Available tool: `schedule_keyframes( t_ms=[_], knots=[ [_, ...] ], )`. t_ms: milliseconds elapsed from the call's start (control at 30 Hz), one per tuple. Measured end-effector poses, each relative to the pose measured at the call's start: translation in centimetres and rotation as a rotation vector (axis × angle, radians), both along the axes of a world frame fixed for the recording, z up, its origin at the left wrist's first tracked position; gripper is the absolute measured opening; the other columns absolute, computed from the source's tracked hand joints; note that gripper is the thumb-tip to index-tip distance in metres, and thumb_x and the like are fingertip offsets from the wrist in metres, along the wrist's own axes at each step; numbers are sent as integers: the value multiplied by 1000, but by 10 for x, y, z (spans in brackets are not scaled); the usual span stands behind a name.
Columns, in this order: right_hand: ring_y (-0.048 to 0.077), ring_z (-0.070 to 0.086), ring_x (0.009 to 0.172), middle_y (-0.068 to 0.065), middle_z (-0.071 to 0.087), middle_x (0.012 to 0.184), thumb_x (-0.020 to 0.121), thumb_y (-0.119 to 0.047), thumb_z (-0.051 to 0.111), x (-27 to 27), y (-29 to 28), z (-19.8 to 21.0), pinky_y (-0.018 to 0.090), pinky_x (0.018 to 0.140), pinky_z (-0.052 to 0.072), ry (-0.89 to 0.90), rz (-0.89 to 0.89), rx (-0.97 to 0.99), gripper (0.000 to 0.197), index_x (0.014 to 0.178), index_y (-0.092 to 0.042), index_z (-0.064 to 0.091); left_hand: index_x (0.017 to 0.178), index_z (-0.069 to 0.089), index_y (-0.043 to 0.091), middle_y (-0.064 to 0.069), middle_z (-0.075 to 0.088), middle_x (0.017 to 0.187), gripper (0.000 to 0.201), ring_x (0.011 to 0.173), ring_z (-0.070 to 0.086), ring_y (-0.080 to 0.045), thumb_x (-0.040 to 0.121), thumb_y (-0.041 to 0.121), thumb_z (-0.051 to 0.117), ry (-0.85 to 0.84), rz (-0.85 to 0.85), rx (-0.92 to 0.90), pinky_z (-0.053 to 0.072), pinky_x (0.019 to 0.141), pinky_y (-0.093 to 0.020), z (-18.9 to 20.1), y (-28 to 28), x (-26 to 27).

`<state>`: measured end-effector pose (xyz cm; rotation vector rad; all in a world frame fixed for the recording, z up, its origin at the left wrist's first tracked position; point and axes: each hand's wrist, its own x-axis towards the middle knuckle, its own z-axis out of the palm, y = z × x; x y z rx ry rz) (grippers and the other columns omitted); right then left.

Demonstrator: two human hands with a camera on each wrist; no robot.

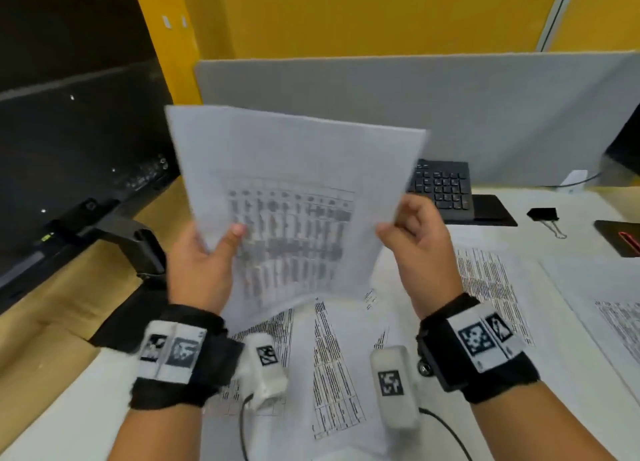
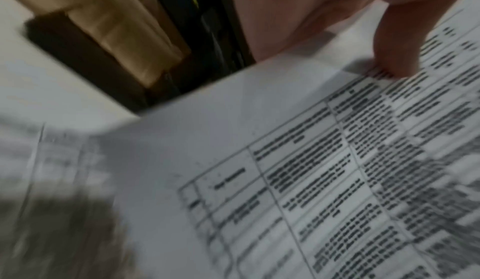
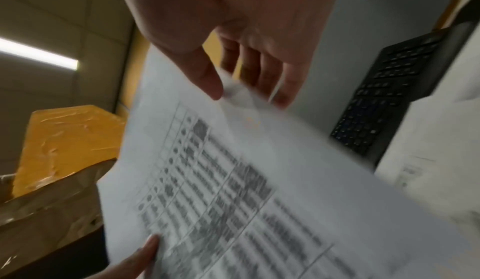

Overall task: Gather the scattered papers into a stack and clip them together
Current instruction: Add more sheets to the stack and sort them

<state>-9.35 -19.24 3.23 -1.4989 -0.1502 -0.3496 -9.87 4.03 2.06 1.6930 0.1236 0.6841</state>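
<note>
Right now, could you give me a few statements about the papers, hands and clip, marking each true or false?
1. Both hands hold one printed sheet above the desk. True.
2. The binder clip is already clamped on the sheet. False: it lies on the desk to the right, apart.
3. More printed papers lie on the desk below. True.
4. The left hand rests on the keyboard. False: it pinches the sheet's left edge; the right hand holds the right edge.

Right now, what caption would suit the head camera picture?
Both hands, left hand and right hand, hold printed sheets above scattered papers; binder clip waits.
</note>
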Motion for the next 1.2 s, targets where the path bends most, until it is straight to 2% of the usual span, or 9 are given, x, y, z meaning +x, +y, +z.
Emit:
schedule_keyframes(
  t_ms=[100, 233, 333, 433, 633, 767, 867, 1067, 1200],
  knots=[
    [10, 60, 89, -5, 62, 101, 85, -5, 57, 26, 25, -1, 25, 78, 48, 107, 66, -355, 32, 107, -27, 52, 113, 60, 11, -3, 62, 106, 27, 95, 60, -17, 87, 13, 64, -2, 214, 51, 44, 84, -25, 12, 50, -9],
    [23, 53, 116, 4, 53, 131, 88, -27, 58, 54, 81, -30, 32, 94, 43, 260, 382, -1201, 45, 131, -19, 46, 112, 59, 16, -4, 64, 104, 37, 99, 64, -28, 80, 33, 67, 137, 371, 152, 49, 89, -45, -3, 112, -29],
    [29, 49, 122, 9, 47, 136, 78, -45, 68, 65, 116, -57, 39, 96, 42, 299, 494, -1440, 70, 135, -15, 40, 109, 58, 22, -3, 68, 102, 54, 95, 66, -28, 67, 57, 64, 154, 408, 147, 51, 87, -54, -21, 142, -42],
    [33, 42, 125, 12, 41, 138, 73, -44, 72, 72, 130, -77, 46, 99, 37, 209, 410, -1643, 77, 135, -16, 35, 111, 60, 24, -3, 70, 103, 52, 94, 67, -26, 69, 55, 64, 153, 422, 119, 51, 86, -54, -27, 154, -54],
    [29, 61, 99, 11, 64, 111, 73, -20, 74, 94, 120, -51, 33, 77, 47, 192, 427, -1749, 29, 95, -12, 57, 103, 61, 39, 5, 68, 105, 41, 99, 65, -23, 66, 55, 64, 186, 419, 42, 49, 89, -54, -33, 164, -62],
    [31, 52, 109, 11, 48, 120, 70, -24, 75, 108, 127, -56, 41, 85, 47, 119, 473, -1904, 56, 121, -11, 54, 101, 61, 36, 4, 65, 106, 20, 99, 62, -21, 82, 36, 66, 206, 395, 57, 46, 90, -42, -16, 145, -69],
    [24, 53, 92, 9, 53, 111, 77, -20, 71, 114, 125, -57, 30, 75, 44, 135, 557, -1890, 46, 119, -10, 55, 117, 58, 15, 0, 59, 104, 28, 95, 54, -16, 89, 19, 62, 188, 386, 86, 38, 83, -32, -20, 146, -70],
    [17, 51, 71, 1, 52, 95, 77, -2, 66, 116, 83, -31, 24, 60, 44, 205, 436, -1536, 37, 98, -20, 41, 109, 54, 28, 1, 61, 103, 26, 99, 61, -27, 85, 27, 64, 167, 454, 123, 47, 89, -48, -22, 152, -71],
    [23, 61, 90, -1, 60, 95, 79, 7, 55, 116, 42, 50, 27, 69, 44, 96, 292, -1503, 33, 98, -19, 58, 111, 45, 34, 3, 60, 101, 34, 99, 61, -30, 82, 40, 62, 132, 490, 147, 48, 88, -57, -17, 148, -70]
  ],
)
